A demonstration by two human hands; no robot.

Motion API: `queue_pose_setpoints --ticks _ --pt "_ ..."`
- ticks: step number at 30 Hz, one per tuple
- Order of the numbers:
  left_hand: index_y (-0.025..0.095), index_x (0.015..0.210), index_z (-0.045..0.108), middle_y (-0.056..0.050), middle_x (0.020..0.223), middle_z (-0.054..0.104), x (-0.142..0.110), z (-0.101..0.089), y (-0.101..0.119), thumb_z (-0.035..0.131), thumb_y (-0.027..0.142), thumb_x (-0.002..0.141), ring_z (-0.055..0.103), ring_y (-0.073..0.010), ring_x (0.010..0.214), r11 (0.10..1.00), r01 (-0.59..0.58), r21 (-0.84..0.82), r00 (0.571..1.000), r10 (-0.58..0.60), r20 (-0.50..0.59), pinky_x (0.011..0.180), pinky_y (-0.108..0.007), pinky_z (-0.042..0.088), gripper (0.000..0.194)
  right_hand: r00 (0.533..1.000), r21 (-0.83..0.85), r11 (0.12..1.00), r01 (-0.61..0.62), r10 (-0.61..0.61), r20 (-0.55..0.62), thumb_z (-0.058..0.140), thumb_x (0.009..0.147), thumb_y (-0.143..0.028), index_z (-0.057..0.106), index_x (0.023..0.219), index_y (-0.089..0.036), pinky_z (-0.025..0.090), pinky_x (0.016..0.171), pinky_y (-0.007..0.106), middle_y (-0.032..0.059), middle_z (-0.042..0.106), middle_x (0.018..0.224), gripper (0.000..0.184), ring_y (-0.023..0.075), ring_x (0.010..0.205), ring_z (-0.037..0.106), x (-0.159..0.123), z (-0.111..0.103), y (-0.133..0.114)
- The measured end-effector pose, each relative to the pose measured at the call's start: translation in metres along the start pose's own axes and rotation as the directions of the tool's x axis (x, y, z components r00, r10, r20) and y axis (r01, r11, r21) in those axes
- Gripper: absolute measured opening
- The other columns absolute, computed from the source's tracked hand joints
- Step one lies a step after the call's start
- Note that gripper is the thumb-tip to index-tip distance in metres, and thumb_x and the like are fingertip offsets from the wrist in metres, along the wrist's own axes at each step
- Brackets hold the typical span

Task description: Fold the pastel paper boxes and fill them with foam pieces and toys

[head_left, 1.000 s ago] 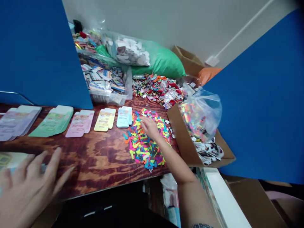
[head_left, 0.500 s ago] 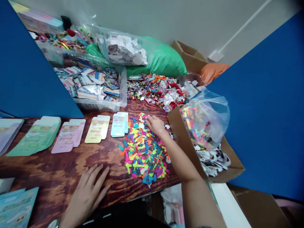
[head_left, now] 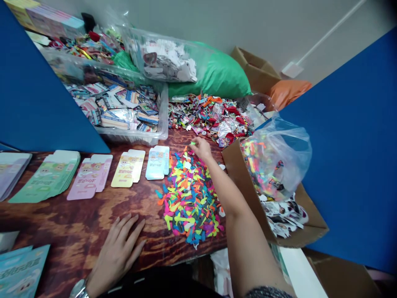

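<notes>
My right hand (head_left: 202, 149) is at the far edge of a heap of neon foam-like cutouts (head_left: 190, 198), pinching a small green piece (head_left: 193, 143) in its fingertips. My left hand (head_left: 118, 252) rests flat on the wooden table (head_left: 68, 215), fingers apart, holding nothing, with a metal wristwatch (head_left: 79, 289) on its wrist. Flat printed card stacks lie in a row beyond it: light blue (head_left: 157, 162), yellow (head_left: 128, 167), pink (head_left: 89, 176), green (head_left: 46, 178) and lilac (head_left: 10, 174). The light blue stack is nearest the heap.
A clear plastic tub of printed cards (head_left: 130, 136) and a pile of shiny wrappers (head_left: 211, 120) sit beyond the table. To the right stands an open cardboard box (head_left: 245, 174) holding a clear bag of colored pieces (head_left: 276, 159). Blue panels (head_left: 347, 124) flank the view.
My right hand has moved farther up the heap to its far edge, with a green piece now at its fingertips. My left hand has come in from the near left and lies flat on the table.
</notes>
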State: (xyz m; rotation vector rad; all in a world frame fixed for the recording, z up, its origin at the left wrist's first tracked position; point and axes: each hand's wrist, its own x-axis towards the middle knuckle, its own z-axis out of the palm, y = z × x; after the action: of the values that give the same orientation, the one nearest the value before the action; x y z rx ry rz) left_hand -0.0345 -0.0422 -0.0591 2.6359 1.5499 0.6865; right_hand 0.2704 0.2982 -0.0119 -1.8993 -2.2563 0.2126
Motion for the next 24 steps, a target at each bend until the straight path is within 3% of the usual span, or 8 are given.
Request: queue_pose_setpoints --ticks 2,5,9,12,16,19,20,24 --pt "0.017 0.139 0.049 -0.015 0.136 0.055 0.0 0.001 -0.001 0.059 0.03 0.091 0.048 -0.0306 0.129 1.0 0.003 -0.001 1.0 -0.003 0.006 0.115 -0.049 0.033 0.051 0.996 0.028 0.999 -0.022 0.024 -0.088 0.042 0.1 -0.036 0.052 0.137 -0.014 0.047 0.095 0.034 0.0145 0.065 0.123 0.044 0.0235 0.112 0.06 0.002 -0.003 0.004" --pt "0.018 0.138 0.051 -0.015 0.136 0.056 0.0 0.001 -0.001 0.06 0.03 0.09 0.049 -0.0309 0.129 1.0 0.007 0.003 1.0 -0.007 0.018 0.115 -0.05 0.033 0.05 0.987 0.082 0.99 0.119 -0.109 -0.116 0.037 0.102 -0.031 0.051 0.139 -0.012 0.044 0.102 0.038 0.0172 0.063 0.128 0.045 0.0245 0.118 0.058 -0.002 0.002 0.001" --pt "0.018 0.137 0.052 -0.015 0.135 0.056 0.001 0.0 -0.001 0.06 0.029 0.09 0.049 -0.0312 0.129 1.0 0.007 0.002 1.0 -0.007 0.013 0.115 -0.051 0.033 0.049 0.943 0.106 0.938 0.331 -0.333 0.007 0.055 0.096 -0.033 0.064 0.129 -0.021 0.039 0.11 0.037 0.0111 0.062 0.135 0.036 0.0227 0.128 0.054 -0.026 0.018 -0.011" --pt "0.016 0.137 0.051 -0.016 0.136 0.055 0.001 0.0 0.0 0.061 0.028 0.089 0.048 -0.0318 0.13 1.0 0.005 -0.005 1.0 -0.005 0.016 0.115 -0.05 0.032 0.05 0.893 0.089 0.896 0.435 -0.442 0.089 0.057 0.096 -0.033 0.065 0.128 -0.021 0.038 0.112 0.041 0.0124 0.059 0.139 0.035 0.0245 0.131 0.052 -0.06 0.02 -0.014" --pt "0.016 0.138 0.05 -0.016 0.136 0.054 0.001 0.001 -0.001 0.061 0.027 0.089 0.047 -0.0324 0.129 1.0 -0.003 -0.011 1.0 0.003 0.01 0.115 -0.051 0.032 0.052 0.822 0.125 0.837 0.533 -0.547 0.16 0.054 0.098 -0.036 0.068 0.124 -0.02 0.043 0.107 0.04 0.0114 0.064 0.133 0.033 0.024 0.123 0.058 -0.11 0.005 -0.012" --pt "0.015 0.137 0.05 -0.016 0.135 0.055 0.003 0.001 -0.002 0.061 0.028 0.088 0.048 -0.0325 0.129 1.0 -0.012 -0.013 1.0 0.012 0.007 0.115 -0.051 0.03 0.052 0.761 0.22 0.789 0.573 -0.612 0.215 0.055 0.097 -0.038 0.068 0.123 -0.025 0.047 0.102 0.036 0.007 0.068 0.128 0.032 0.0213 0.116 0.063 -0.119 -0.011 -0.012" --pt "0.015 0.137 0.051 -0.016 0.135 0.055 0.003 0.001 -0.002 0.061 0.028 0.088 0.048 -0.0324 0.129 1.0 -0.015 -0.014 1.0 0.015 0.008 0.116 -0.051 0.03 0.051 0.772 0.237 0.799 0.553 -0.598 0.215 0.054 0.098 -0.037 0.067 0.124 -0.026 0.048 0.099 0.034 0.0056 0.069 0.125 0.031 0.0202 0.113 0.065 -0.113 -0.016 -0.012" --pt "0.016 0.137 0.051 -0.015 0.135 0.056 0.004 -0.001 -0.001 0.061 0.027 0.089 0.049 -0.031 0.129 1.0 -0.006 -0.025 1.0 0.006 0.016 0.116 -0.05 0.03 0.051 0.936 0.114 0.938 0.329 -0.339 0.092 0.046 0.099 -0.023 0.067 0.124 -0.023 0.048 0.098 0.033 0.0067 0.071 0.122 0.032 0.0195 0.111 0.065 -0.065 -0.023 -0.002"
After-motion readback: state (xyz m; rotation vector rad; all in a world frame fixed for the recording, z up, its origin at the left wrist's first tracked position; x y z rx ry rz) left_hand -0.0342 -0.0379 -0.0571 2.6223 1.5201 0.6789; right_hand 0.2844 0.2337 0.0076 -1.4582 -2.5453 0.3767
